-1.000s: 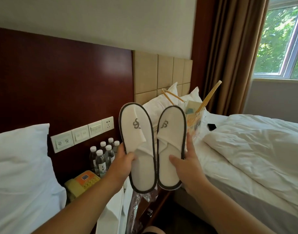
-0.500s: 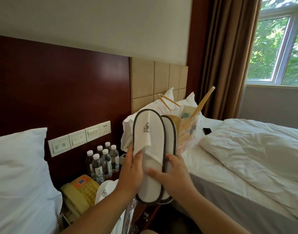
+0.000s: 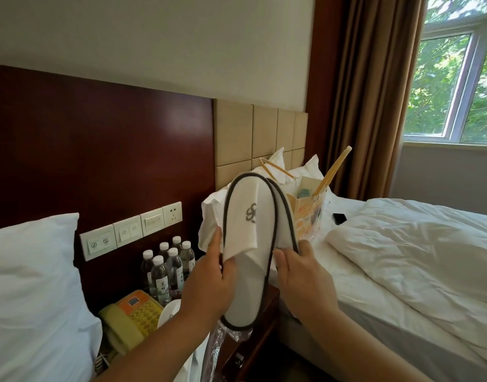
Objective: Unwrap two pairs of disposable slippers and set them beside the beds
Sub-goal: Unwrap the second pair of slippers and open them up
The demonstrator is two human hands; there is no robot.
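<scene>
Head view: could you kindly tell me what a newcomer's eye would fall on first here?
The pair of white slippers, grey-trimmed and stacked one behind the other, is held up at centre, gripped by the left hand and the right hand. Below left stand water bottles and a yellow telephone. A bright window glows at upper right.

The two slippers [image 3: 248,244] are now stacked together.
</scene>
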